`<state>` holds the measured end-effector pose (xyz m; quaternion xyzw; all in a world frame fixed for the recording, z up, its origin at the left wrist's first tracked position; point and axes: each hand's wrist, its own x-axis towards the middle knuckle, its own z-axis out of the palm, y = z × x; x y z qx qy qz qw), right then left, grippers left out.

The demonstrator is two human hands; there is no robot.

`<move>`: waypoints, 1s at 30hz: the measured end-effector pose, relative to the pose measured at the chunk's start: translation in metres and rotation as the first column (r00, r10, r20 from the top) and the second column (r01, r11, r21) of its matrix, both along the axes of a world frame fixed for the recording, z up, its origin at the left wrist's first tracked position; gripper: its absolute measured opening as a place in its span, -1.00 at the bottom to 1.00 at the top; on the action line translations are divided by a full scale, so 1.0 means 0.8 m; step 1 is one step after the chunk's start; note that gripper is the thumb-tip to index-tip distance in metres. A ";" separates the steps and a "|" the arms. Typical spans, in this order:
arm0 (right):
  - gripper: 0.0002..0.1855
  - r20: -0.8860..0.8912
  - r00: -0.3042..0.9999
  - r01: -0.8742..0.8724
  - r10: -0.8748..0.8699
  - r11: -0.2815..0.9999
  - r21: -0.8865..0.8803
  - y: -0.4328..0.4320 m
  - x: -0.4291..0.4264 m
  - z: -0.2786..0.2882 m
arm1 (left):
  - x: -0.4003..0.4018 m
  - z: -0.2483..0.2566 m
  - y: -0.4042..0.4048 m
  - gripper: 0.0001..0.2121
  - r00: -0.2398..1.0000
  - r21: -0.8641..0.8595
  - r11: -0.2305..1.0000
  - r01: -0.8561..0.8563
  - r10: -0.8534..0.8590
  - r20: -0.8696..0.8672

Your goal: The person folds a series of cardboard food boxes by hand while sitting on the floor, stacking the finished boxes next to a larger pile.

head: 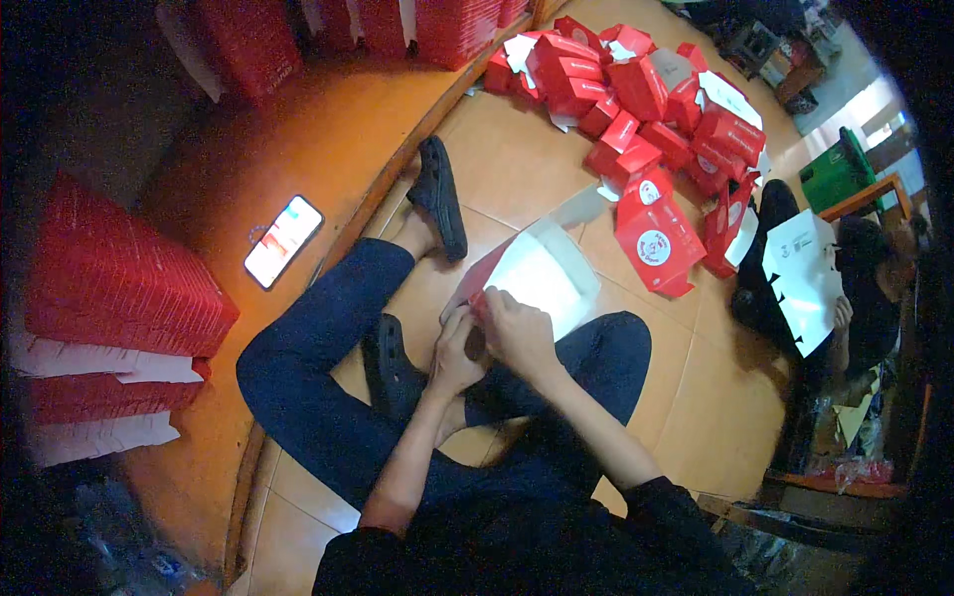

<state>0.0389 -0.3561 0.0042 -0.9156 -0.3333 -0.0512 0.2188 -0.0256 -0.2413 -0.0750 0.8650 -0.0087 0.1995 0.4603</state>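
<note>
A cardboard box [548, 272], white inside and red outside, stands partly folded between my knees, its white interior brightly lit. At its near corner my left hand [456, 354] grips the red side, fingers curled around the edge. My right hand [518, 328] pinches the same corner from the other side, close to the left one. The fingertips hide the exact fold there. A pale flap extends from the box's far edge. Just beyond it on the floor lies a red box [659, 242] with a round white printed emblem.
Folded red boxes [641, 89] lie heaped ahead. Stacks of flat red cardboard [127, 276] stand on the raised ledge at left, near a lit phone [284, 242]. At right a person holds a white cardboard sheet [803, 276]; a green bin [838, 175] stands behind.
</note>
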 end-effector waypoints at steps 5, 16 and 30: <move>-0.71 -0.006 1.000 0.018 -0.019 0.990 -0.143 0.005 0.006 -0.002 | 0.002 -0.005 -0.006 -0.49 0.999 -0.021 0.999 -0.042 0.042 0.007; -0.76 -0.024 0.999 0.036 -0.043 0.972 -0.233 0.007 0.016 0.007 | 0.009 0.001 -0.012 -0.47 0.998 -0.041 0.998 -0.046 0.047 0.047; -0.84 -0.040 0.986 0.160 -0.164 0.982 -0.104 0.007 0.019 0.004 | 0.010 0.020 -0.029 -0.31 0.999 -0.050 0.999 0.005 -0.006 -0.032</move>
